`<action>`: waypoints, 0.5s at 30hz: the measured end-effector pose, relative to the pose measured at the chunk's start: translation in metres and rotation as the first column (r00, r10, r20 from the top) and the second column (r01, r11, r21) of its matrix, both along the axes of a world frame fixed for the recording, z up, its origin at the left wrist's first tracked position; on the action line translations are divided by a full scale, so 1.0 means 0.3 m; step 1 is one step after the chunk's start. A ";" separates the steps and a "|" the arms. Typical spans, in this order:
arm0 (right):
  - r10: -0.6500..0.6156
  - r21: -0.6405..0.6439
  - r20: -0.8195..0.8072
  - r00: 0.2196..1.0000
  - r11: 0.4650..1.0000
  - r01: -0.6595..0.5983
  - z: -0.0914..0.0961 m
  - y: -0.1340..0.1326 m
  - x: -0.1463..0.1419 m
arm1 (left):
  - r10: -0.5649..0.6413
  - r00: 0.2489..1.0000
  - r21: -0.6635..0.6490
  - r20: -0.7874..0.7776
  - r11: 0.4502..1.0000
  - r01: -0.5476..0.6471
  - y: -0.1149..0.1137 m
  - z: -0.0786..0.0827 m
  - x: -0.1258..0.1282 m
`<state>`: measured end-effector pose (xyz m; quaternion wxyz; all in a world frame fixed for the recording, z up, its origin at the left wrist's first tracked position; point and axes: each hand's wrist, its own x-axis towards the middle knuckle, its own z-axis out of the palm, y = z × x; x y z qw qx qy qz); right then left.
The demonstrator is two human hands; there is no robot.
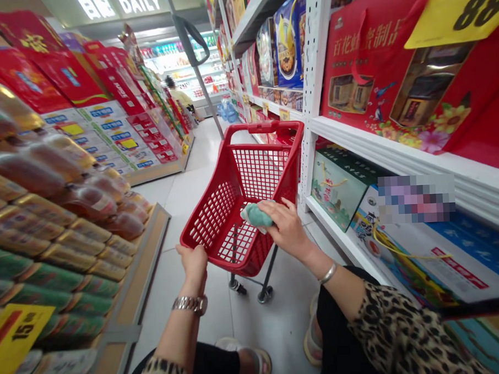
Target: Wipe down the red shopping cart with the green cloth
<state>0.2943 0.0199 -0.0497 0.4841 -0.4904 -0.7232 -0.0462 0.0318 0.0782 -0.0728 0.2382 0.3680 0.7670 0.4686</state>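
A red plastic shopping cart [261, 172] with mesh walls stands on small wheels in front of me. My left hand [193, 266] curls over the cart's near rim. My right hand [288, 229] lies across the cart's opening and presses on a soft mint-green cloth [257, 216], which bunches against the rim. A silver wristwatch [190, 305] circles my left wrist, and a silver bangle [328, 273] circles my right. The cart's floor shows no goods.
White metal shelving [315, 79] with red gift bags and boxes runs along the right. Packaged food is stacked on a low display [141, 280] at the left. Farther along the tiled aisle [179, 195], a person [177, 96] in a yellow top stands near lit refrigerated cases.
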 end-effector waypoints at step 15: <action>0.196 -0.001 0.168 0.966 0.980 -0.199 -0.023 -0.067 -0.220 | -0.110 0.991 0.012 -0.071 0.994 0.111 -0.001 0.045 0.005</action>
